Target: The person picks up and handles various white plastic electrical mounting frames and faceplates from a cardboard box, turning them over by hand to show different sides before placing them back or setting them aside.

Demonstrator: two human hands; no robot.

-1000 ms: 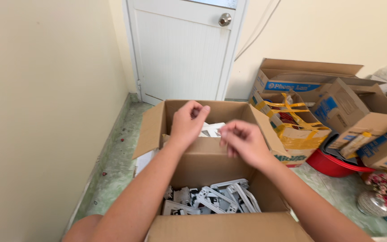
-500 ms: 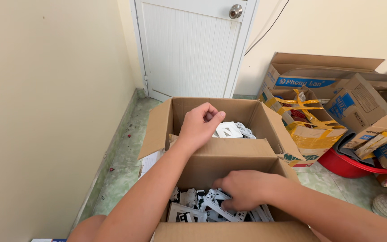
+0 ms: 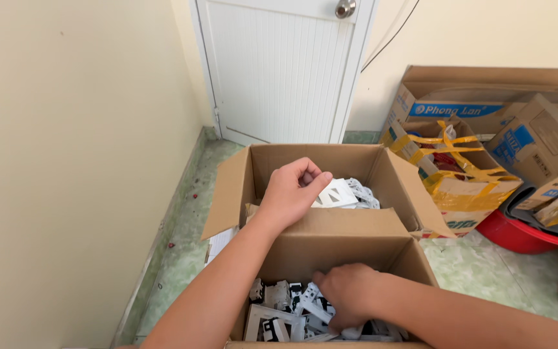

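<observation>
Pinched in our left hand, a white square switch plate hangs over the far cardboard box, just above more white plates lying inside. Our right hand digs into the near cardboard box, its grip curled around loose white and black plastic switch parts; we cannot tell which piece it holds. Both boxes sit on the green floor before a white door.
</observation>
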